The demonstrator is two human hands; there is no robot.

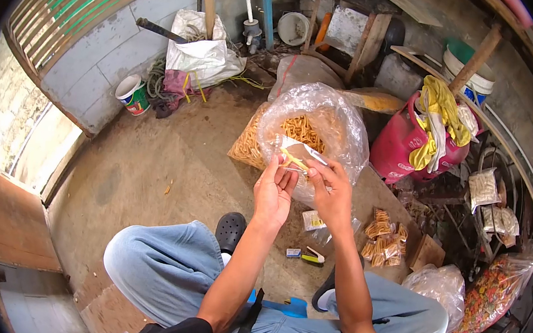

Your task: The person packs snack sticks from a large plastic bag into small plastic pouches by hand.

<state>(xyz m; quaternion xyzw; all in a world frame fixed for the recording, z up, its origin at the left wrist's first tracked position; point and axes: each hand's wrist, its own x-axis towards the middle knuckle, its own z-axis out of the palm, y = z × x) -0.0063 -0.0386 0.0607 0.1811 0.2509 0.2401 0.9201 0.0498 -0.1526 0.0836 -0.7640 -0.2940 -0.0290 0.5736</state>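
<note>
A large clear plastic bag full of golden-brown snack sticks stands open on the floor in front of me. Over its near edge, my left hand and my right hand hold a small clear packet between them. The fingers of both hands are pinched at its sides. A yellowish strip shows at the packet, between my fingertips. On the floor below my hands lie a stapler, a small blue box and a white pack.
Filled snack packets are piled on the right, near a crumpled clear bag and a bag of colourful pieces. Pink containers with yellow cloth stand behind them. A paint bucket and white sack are at the back left.
</note>
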